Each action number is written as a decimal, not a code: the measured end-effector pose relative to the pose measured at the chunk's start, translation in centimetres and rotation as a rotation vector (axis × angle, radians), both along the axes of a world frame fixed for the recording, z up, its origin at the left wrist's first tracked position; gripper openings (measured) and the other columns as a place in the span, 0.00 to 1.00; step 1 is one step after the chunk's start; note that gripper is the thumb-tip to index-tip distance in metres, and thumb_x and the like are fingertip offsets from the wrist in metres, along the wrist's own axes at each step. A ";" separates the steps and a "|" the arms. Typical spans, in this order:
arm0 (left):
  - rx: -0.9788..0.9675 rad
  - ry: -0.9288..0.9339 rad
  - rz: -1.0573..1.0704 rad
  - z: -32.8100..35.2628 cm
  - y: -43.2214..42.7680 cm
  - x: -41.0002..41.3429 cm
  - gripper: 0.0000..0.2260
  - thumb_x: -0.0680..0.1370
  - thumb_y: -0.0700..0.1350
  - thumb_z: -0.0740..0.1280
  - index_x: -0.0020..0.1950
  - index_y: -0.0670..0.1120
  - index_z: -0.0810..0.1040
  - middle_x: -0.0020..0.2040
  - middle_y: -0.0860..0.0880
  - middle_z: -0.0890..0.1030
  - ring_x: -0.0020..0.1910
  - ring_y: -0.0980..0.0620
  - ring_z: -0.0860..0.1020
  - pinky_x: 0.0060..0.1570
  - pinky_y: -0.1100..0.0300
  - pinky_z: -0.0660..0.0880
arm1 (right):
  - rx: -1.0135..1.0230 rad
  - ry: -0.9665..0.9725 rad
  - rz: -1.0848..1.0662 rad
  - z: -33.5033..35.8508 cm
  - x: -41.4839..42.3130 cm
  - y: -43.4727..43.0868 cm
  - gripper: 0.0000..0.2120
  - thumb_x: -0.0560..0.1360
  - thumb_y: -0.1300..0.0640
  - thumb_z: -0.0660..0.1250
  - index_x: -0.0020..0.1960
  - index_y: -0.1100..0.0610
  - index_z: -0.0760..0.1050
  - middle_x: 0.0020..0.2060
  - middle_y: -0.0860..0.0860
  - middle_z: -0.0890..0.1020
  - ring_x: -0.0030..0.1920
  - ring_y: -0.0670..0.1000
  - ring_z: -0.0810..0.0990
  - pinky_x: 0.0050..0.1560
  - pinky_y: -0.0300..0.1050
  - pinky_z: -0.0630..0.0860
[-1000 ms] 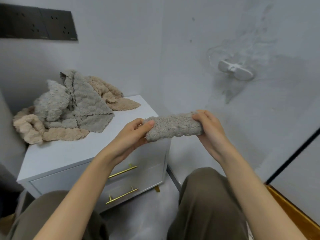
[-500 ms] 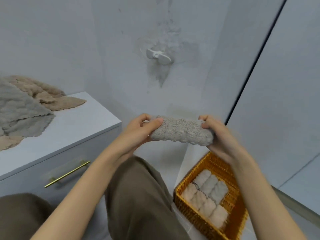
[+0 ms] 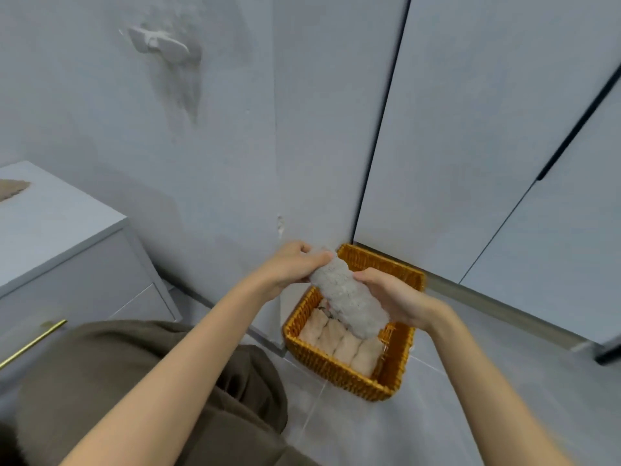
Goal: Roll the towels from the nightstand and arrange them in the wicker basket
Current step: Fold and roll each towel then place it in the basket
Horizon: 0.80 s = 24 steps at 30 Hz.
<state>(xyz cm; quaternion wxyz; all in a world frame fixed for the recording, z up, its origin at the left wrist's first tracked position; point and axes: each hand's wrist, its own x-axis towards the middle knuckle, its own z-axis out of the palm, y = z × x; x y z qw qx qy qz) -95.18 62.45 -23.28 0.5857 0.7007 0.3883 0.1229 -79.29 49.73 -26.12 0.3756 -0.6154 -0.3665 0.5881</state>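
Nightstand sitting at far left, bearing a towel scrap. Pinching the far end of the grey roll with the left grip, cupping the near end with the right grip, both curled round it. Hovering just above the basket and its pale rolls. Likely calling for squeezing both ends while lowering, aiming at the gap by the right wall, avoiding unrolling.
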 end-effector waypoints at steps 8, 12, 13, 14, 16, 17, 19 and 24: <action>0.015 -0.002 -0.037 -5.8 -0.5 4.2 0.23 0.75 0.55 0.68 0.65 0.44 0.73 0.61 0.47 0.75 0.59 0.50 0.75 0.59 0.52 0.76 | 0.004 0.196 -0.210 -5.8 1.7 -1.2 0.22 0.78 0.48 0.63 0.68 0.57 0.69 0.58 0.57 0.81 0.56 0.55 0.81 0.53 0.47 0.77; -0.006 -0.008 0.006 -8.7 -0.8 6.2 0.23 0.79 0.52 0.64 0.71 0.46 0.66 0.67 0.45 0.71 0.64 0.49 0.72 0.63 0.50 0.73 | -0.015 0.279 -0.416 -9.9 3.6 -1.1 0.15 0.81 0.53 0.59 0.66 0.57 0.71 0.57 0.57 0.82 0.55 0.54 0.82 0.51 0.47 0.78; 0.008 0.005 0.009 -9.6 -0.7 6.5 0.23 0.80 0.52 0.62 0.72 0.46 0.66 0.69 0.46 0.70 0.66 0.50 0.70 0.64 0.52 0.71 | -0.030 0.275 -0.476 -10.9 4.2 -1.0 0.15 0.82 0.53 0.58 0.66 0.57 0.71 0.56 0.56 0.82 0.54 0.54 0.82 0.49 0.46 0.78; 0.048 0.037 -0.010 -10.2 -0.7 6.5 0.22 0.80 0.52 0.61 0.73 0.47 0.65 0.70 0.48 0.69 0.67 0.51 0.69 0.64 0.56 0.70 | -0.047 0.252 -0.535 -12.0 5.0 -0.9 0.15 0.82 0.53 0.58 0.65 0.59 0.72 0.55 0.55 0.83 0.54 0.54 0.83 0.48 0.46 0.78; 0.147 0.125 -0.098 -12.2 -0.6 6.5 0.21 0.81 0.51 0.59 0.73 0.47 0.65 0.70 0.50 0.69 0.67 0.52 0.69 0.60 0.61 0.67 | -0.096 0.180 -0.676 -14.5 6.6 -0.4 0.16 0.83 0.54 0.57 0.64 0.62 0.73 0.52 0.55 0.83 0.51 0.53 0.82 0.47 0.46 0.79; 0.198 0.163 -0.146 -13.1 -0.5 6.3 0.20 0.81 0.49 0.59 0.72 0.46 0.65 0.71 0.49 0.69 0.66 0.51 0.70 0.59 0.61 0.68 | -0.123 0.140 -0.741 -15.6 7.4 -0.1 0.15 0.83 0.55 0.57 0.63 0.62 0.74 0.52 0.55 0.82 0.50 0.52 0.82 0.47 0.46 0.79; 0.264 0.220 -0.235 -15.1 -0.5 6.3 0.17 0.81 0.46 0.59 0.70 0.44 0.68 0.68 0.46 0.72 0.63 0.50 0.72 0.56 0.62 0.69 | -0.191 0.066 -0.842 -18.2 8.9 0.8 0.16 0.83 0.55 0.56 0.63 0.63 0.73 0.55 0.57 0.81 0.47 0.51 0.81 0.43 0.45 0.78; 0.358 0.279 -0.312 -19.2 0.4 6.4 0.15 0.82 0.46 0.57 0.67 0.46 0.72 0.65 0.47 0.74 0.62 0.53 0.73 0.53 0.68 0.64 | -0.346 -0.118 -0.973 -23.1 11.6 3.5 0.22 0.84 0.51 0.52 0.71 0.64 0.64 0.61 0.58 0.75 0.54 0.56 0.75 0.49 0.48 0.72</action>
